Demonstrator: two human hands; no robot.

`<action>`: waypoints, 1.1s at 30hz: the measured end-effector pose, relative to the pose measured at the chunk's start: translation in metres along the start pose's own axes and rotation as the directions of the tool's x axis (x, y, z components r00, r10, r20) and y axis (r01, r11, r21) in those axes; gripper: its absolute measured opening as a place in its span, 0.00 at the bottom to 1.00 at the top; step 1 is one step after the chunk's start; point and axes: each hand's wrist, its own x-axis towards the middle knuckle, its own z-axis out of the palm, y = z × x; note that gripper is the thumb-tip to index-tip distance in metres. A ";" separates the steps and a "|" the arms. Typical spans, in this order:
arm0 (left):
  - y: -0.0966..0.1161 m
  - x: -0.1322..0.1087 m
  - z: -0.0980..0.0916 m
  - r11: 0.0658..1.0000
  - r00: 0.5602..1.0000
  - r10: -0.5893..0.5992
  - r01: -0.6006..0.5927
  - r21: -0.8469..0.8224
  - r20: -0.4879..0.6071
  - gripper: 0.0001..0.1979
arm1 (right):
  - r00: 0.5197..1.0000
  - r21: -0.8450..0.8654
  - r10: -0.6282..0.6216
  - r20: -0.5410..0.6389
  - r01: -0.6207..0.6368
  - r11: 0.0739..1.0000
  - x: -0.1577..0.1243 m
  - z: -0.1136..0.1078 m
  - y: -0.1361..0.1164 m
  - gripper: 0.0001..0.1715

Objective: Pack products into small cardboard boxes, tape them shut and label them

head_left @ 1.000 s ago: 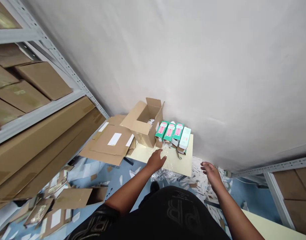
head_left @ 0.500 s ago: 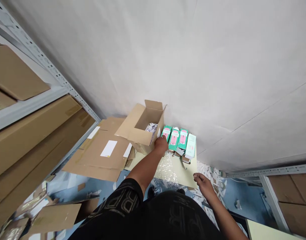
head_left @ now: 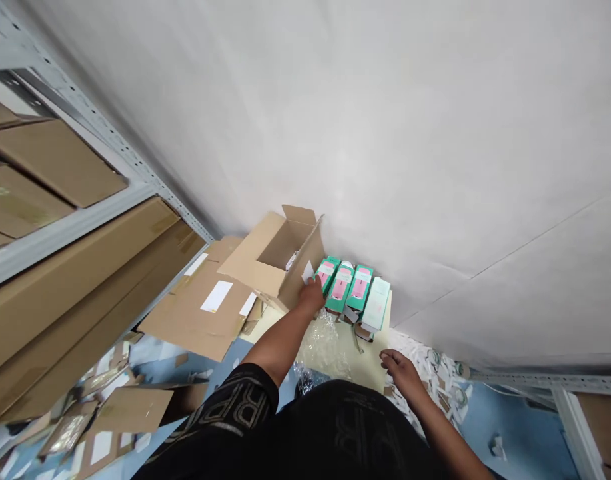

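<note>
My left hand [head_left: 312, 297] reaches forward with fingers curled at the near end of the leftmost green box [head_left: 326, 272], close against the open carton's right wall; its fingertips are partly hidden. The brown carton [head_left: 301, 277] stands with its flaps up, and some crumpled paper [head_left: 292, 260] shows inside. Beside the leftmost box lie two more green boxes with pink panels, one in the middle [head_left: 341, 287] and another [head_left: 360, 288] to its right. A pale mint box [head_left: 376, 305] ends the row. My right hand [head_left: 399, 369] hovers near the table's right edge, fingers loosely bent and holding nothing visible.
Clear plastic wrap [head_left: 325, 347] lies on the pale yellow table [head_left: 368, 363]. Flattened cardboard [head_left: 200, 310] sits left of the carton. Shelving [head_left: 85, 233] with boxes stands at left, a wall [head_left: 365, 133] behind. Cardboard scraps [head_left: 125, 413] and shredded paper [head_left: 435, 387] litter the floor.
The view has shifted slightly. My left hand has moved a little left and nearer. The carton appears turned or tipped, with less of its paper visible. My right hand has barely moved.
</note>
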 end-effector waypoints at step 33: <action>-0.019 -0.197 -0.081 0.106 0.790 0.377 0.483 -0.869 0.484 0.21 | 0.288 -0.709 -0.938 0.194 0.702 0.069 -0.028 0.078 -0.149 0.43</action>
